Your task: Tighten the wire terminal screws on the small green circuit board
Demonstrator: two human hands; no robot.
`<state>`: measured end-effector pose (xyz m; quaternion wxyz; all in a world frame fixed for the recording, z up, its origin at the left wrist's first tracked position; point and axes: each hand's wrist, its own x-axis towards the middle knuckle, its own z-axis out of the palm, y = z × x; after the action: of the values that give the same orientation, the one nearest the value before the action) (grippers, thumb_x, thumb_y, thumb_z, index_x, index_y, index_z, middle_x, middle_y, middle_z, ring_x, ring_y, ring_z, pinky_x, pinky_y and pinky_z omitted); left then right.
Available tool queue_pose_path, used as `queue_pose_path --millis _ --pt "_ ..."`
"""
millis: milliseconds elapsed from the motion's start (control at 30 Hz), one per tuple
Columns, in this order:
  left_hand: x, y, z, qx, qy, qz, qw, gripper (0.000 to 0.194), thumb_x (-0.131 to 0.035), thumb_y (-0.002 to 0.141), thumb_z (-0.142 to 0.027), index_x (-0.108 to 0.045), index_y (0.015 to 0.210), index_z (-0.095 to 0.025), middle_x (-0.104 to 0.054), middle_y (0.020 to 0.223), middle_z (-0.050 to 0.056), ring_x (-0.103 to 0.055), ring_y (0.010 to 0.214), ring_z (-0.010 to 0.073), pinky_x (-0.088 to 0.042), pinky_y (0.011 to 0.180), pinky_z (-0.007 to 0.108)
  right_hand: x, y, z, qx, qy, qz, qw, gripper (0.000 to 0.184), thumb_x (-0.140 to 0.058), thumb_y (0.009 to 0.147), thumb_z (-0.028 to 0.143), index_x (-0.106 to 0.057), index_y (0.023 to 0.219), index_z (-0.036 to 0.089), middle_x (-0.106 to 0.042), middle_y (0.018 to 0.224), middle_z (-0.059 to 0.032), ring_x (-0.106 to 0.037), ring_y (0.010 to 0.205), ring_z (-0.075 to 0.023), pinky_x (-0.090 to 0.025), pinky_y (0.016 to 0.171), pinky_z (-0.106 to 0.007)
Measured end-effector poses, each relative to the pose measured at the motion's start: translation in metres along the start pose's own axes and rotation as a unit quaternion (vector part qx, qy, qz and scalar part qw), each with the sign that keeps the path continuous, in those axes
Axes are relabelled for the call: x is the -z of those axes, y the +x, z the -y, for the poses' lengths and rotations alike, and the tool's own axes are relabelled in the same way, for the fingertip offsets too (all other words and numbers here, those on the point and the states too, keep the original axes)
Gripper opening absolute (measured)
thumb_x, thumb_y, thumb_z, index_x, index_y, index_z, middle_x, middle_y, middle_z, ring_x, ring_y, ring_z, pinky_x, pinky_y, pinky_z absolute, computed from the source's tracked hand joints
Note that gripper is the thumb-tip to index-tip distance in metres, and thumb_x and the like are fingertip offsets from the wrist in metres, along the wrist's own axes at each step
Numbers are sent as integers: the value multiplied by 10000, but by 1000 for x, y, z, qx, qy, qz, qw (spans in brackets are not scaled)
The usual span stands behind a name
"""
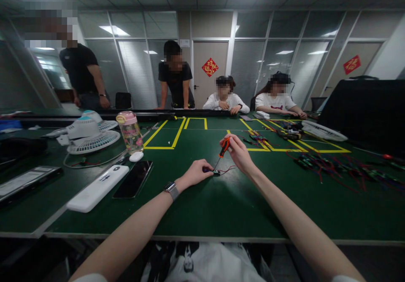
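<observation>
My left hand (195,174), with a watch on its wrist, rests on the green table (221,206) and pinches a small dark part (215,172) with thin red wires. My right hand (238,152) is closed round a small orange-handled screwdriver (224,148). The screwdriver tilts down to the left, its tip resting on the small part. Both hands meet near the middle of the table, just in front of me.
At left lie a white power bank (97,188), a black phone (134,179), a pink-lidded bottle (129,132) and white fans (90,132). Wired parts (332,166) are strewn at right. Yellow tape outlines boxes. Two people sit opposite; two stand behind.
</observation>
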<state>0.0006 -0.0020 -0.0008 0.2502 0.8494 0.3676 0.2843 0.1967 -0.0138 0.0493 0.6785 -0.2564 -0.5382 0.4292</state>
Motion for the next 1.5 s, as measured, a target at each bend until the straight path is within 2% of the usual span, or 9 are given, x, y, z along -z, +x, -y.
queue_pose_path --millis 133,400,600,767,867,1000,1167,1333,1500 --pt "-1 1 3 -2 5 3 1000 160 -713 820 -277 -771 930 -176 -685 950 53 -633 854 178 -497 786 280 5 2 -1 16 -49 -23 998 308 -783 702 513 -695 838 251 -644 807 14 -577 772 -155 -460 745 -285" --pt "-3 2 7 -7 1 -2 1000 146 -716 815 -251 -773 922 -169 -685 937 53 -638 849 177 -489 785 278 4 1 2 -27 30 28 999 376 -759 748 493 -700 1065 299 -715 878 -14 -657 875 -192 -490 854 -348" --pt "-2 2 5 -5 8 -4 1000 150 -721 814 -259 -774 924 -173 -681 928 49 -634 833 176 -485 766 275 12 3 -5 -14 20 -21 999 328 -753 723 553 -689 889 278 -736 879 -16 -667 888 -205 -486 820 -342" --pt "-2 1 7 -4 7 2 1000 163 -714 825 -278 -772 943 -180 -681 944 47 -635 848 176 -489 773 275 15 4 -4 -24 17 -53 998 293 -822 660 493 -730 830 273 -678 866 16 -596 823 -154 -461 745 -279" --pt "-3 1 9 -6 3 0 1000 160 -715 823 -276 -772 943 -186 -682 950 45 -636 852 173 -493 781 273 12 3 -1 -49 34 -29 998 315 -823 670 467 -742 907 276 -672 823 16 -594 789 -151 -467 762 -298" --pt "-4 1 9 -7 5 -5 1000 150 -719 815 -271 -774 924 -184 -687 934 47 -638 843 173 -496 784 274 8 1 1 -57 64 -5 996 389 -813 700 444 -708 1047 304 -717 861 1 -642 860 -174 -482 826 -337" --pt "-3 2 7 -4 12 -6 1000 143 -720 808 -259 -775 917 -184 -687 919 45 -639 826 172 -494 773 272 9 2 -2 -41 64 -12 997 294 -807 695 479 -711 885 276 -719 877 -11 -649 875 -184 -495 818 -345" --pt "-4 2 8 -7 7 -5 1000 146 -723 810 -264 -775 920 -182 -684 923 47 -639 840 176 -491 778 279 11 2 -3 -32 36 -43 998 271 -844 647 439 -731 841 287 -675 823 16 -600 761 -143 -484 725 -288" --pt "-4 2 9 -9 5 -3 1000 148 -722 809 -255 -774 920 -173 -683 926 50 -639 841 178 -488 778 281 7 -1 3 -72 63 -16 995 386 -824 674 443 -723 1018 302 -704 866 -2 -624 834 -166 -493 789 -311"
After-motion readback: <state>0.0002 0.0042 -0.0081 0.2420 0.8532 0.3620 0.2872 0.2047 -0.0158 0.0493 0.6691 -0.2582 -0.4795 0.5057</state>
